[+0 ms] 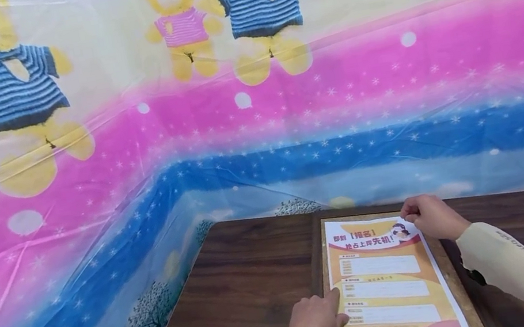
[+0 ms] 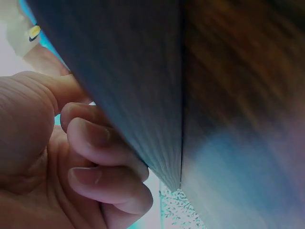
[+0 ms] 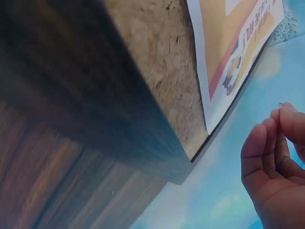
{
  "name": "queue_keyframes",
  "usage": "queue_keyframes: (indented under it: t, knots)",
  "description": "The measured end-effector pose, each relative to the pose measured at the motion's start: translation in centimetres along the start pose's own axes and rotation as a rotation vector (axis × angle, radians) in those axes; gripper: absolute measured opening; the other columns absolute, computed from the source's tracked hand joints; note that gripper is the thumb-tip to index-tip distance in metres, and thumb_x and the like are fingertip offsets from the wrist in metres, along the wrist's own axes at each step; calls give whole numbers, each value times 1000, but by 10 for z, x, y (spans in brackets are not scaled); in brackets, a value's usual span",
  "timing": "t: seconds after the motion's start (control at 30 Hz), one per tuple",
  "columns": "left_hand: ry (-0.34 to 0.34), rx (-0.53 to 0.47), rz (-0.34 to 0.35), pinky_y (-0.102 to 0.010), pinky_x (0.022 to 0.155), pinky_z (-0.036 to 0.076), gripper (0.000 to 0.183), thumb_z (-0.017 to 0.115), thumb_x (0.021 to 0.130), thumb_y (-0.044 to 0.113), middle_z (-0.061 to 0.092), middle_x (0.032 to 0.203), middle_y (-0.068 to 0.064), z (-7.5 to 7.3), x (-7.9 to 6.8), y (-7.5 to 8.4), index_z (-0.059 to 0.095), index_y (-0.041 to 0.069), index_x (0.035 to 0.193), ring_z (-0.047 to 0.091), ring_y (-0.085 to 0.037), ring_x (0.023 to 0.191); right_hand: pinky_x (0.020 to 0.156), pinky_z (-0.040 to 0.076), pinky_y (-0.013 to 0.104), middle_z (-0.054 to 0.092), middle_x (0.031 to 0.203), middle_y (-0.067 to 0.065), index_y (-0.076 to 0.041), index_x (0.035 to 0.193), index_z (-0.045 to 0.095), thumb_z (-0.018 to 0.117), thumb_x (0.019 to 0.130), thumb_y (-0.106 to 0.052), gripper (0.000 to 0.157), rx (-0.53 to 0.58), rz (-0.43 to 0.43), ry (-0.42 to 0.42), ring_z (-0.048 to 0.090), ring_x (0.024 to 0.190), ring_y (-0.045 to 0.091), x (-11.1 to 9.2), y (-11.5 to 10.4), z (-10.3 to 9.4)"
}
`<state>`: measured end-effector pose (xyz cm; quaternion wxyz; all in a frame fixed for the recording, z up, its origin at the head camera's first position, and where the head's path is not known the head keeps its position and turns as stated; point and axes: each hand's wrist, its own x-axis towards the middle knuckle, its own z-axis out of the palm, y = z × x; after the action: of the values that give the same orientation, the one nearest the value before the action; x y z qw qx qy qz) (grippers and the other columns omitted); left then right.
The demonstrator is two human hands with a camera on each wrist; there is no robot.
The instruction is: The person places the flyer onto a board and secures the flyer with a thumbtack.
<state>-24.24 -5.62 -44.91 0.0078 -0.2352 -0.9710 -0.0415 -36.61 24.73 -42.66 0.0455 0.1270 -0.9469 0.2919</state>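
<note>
A printed poster (image 1: 385,264) in white, orange and yellow lies on a wood-framed cork board (image 1: 451,270). My left hand (image 1: 312,324) rests at the poster's left edge, index finger and thumb touching the sheet. In the left wrist view the other fingers (image 2: 95,136) are curled beside the frame's dark side (image 2: 138,86). My right hand (image 1: 431,215) is at the top right corner, thumb and fingertips pinched together. In the right wrist view a tiny translucent pinkish piece (image 3: 280,105) shows at those fingertips; its kind I cannot tell.
The board lies on a dark wood-grain table (image 1: 241,284). Behind and to the left hangs a cloth backdrop (image 1: 333,92) with teddy bears and pink and blue bands, meeting the table's edges. Bare cork (image 3: 162,71) shows along the poster's right side.
</note>
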Motion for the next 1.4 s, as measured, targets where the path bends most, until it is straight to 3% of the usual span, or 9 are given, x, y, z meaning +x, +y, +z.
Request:
queue_keyframes:
  t: [0.47,0.63,0.93,1.1,1.4]
  knots:
    - [-28,22,21,-30,49,38,46,56,79,42,61,74,-5,-3,2,2,49,17,118,56,-17,62,62,41,33,56,84,9,-6,89,59,53,85,-8,8,44,40,-12,49,70,18,18,-5,9]
    - [-30,13,22,-30,49,39,47,55,79,43,61,72,-5,-4,2,2,49,17,117,56,-16,61,61,40,32,56,83,9,-5,90,59,53,85,-9,9,68,48,-30,49,68,18,23,-8,11]
    - [28,32,29,-31,47,38,43,57,77,44,59,67,-5,-5,1,4,52,18,110,54,-18,56,59,40,32,56,85,10,-5,90,58,52,85,-10,10,101,85,-58,50,70,20,35,-2,20]
    - [11,9,14,-31,49,38,40,58,77,44,60,68,-5,-2,4,3,52,20,108,54,-18,57,55,40,30,54,85,10,-5,91,57,53,85,-9,9,128,127,-78,50,71,22,39,1,26]
    - [13,4,6,-30,46,37,37,58,76,44,60,66,-4,-4,4,5,52,21,103,54,-17,55,57,40,30,55,82,9,-6,88,59,54,84,-10,7,97,120,-71,50,69,20,45,6,33]
